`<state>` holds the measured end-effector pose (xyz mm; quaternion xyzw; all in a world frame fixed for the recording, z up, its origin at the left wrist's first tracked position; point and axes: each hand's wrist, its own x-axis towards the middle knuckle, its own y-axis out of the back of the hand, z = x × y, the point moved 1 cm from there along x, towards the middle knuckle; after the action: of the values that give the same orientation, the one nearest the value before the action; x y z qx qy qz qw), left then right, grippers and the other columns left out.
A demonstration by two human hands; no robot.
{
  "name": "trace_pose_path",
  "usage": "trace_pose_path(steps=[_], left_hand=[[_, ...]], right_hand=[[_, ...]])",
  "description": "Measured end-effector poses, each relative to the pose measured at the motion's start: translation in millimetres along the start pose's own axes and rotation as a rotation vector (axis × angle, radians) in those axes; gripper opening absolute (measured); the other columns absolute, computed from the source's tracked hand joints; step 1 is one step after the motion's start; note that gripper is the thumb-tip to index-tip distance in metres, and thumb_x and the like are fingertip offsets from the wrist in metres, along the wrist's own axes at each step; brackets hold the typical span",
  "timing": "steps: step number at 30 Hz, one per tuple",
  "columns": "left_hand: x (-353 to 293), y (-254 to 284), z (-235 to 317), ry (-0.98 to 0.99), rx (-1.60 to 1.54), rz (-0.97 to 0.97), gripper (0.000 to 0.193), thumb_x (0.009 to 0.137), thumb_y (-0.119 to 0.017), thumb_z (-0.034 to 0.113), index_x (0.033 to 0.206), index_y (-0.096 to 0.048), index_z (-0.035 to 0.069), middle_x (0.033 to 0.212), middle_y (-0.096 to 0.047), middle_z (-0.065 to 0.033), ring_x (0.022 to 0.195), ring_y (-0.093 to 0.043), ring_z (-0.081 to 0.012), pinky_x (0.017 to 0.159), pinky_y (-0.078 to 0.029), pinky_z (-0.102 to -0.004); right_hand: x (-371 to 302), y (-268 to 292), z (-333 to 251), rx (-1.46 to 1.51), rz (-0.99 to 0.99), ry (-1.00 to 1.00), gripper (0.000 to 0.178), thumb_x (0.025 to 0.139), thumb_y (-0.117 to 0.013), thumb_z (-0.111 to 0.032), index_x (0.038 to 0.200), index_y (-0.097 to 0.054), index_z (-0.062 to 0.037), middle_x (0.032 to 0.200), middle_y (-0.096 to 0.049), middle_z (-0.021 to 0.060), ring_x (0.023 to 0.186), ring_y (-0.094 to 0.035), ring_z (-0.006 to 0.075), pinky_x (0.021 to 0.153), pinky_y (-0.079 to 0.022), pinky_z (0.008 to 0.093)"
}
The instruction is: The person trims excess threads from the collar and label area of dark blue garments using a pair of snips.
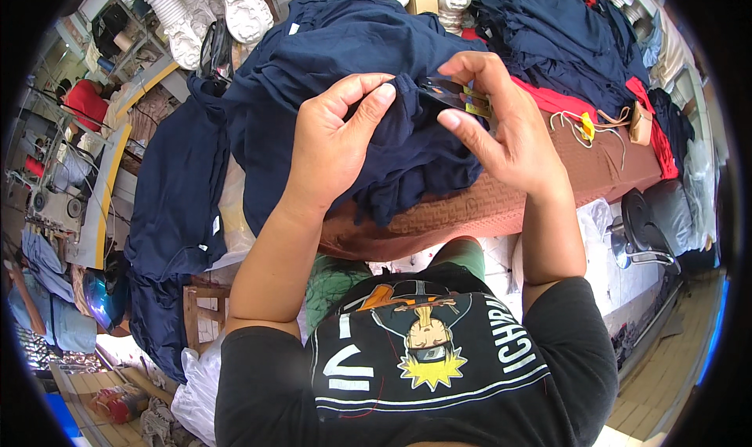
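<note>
My left hand [337,138] is closed in a pinch, thumb against fingers, on a bunched edge of a navy blue garment [313,63]. Just to its right, my right hand [513,126] holds a pair of dark thread snips [448,95] with a yellow part near the palm. The snips point left toward the pinched cloth; whether their blades touch it I cannot tell. The rest of this garment lies in loose folds over the brown-covered table beneath my hands.
More navy garments [176,189] hang at the left, and a navy pile [556,40] lies at the far right. Red cloth [548,101], tangled cord and a tan block [641,124] rest on the brown cover [501,212]. A stool [650,228] stands at right, a sewing machine [59,204] at left.
</note>
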<state>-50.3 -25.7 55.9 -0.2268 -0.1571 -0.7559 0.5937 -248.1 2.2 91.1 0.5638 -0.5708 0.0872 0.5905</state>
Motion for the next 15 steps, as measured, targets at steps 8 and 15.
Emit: trace_pose_path(steps=[8,15], left_hand=[[-2.4,-0.2,4.2,-0.014,0.107,-0.008,0.022,0.095,-0.062,0.015,0.106,-0.067,-0.004,0.092,-0.069,-0.0006,0.086,-0.058,-0.004,0.078,-0.047,-0.0205],[-3.4,0.2,6.1,-0.036,0.126,-0.028,0.021,0.095,-0.062,0.015,0.102,-0.068,-0.003,0.091,-0.069,-0.002,0.087,-0.059,-0.006,0.079,-0.047,-0.0216]], right_hand=[[5.4,-3.7,-0.8,-0.082,0.07,0.204,0.023,0.074,-0.076,-0.014,0.093,-0.065,-0.0065,0.092,-0.064,0.0077,0.079,-0.064,0.0265,0.064,-0.05,0.0338],[5.8,-2.8,1.8,-0.114,0.052,0.214,0.021,0.073,-0.076,-0.01,0.091,-0.066,-0.0056,0.088,-0.065,0.007,0.077,-0.065,0.0266,0.064,-0.051,0.0335]])
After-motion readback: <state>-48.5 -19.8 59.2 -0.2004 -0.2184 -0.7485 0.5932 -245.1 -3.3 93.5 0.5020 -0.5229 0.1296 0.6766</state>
